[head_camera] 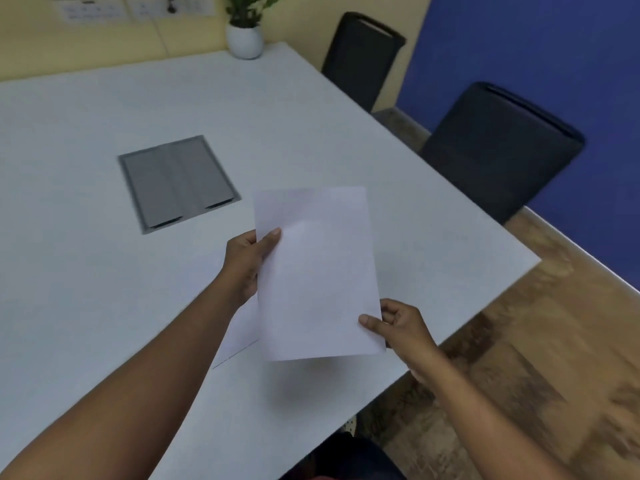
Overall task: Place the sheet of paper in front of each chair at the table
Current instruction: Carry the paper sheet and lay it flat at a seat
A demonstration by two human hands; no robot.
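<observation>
I hold a white sheet of paper point(317, 271) above the white table point(104, 289), near its right corner. My left hand point(247, 263) grips the sheet's left edge, thumb on top. At the sheet's lower right corner my right hand point(398, 323) pinches it. Another sheet point(239, 336) lies flat on the table under my left wrist, partly hidden by the held sheet. Two black chairs stand along the table's right side: the nearer chair point(498, 150) and the farther chair point(360, 57).
A grey cable hatch point(178, 183) is set into the table's middle. A potted plant point(244, 29) in a white pot stands at the far edge by the yellow wall. Wooden floor point(536, 375) runs along the right, beside a blue wall.
</observation>
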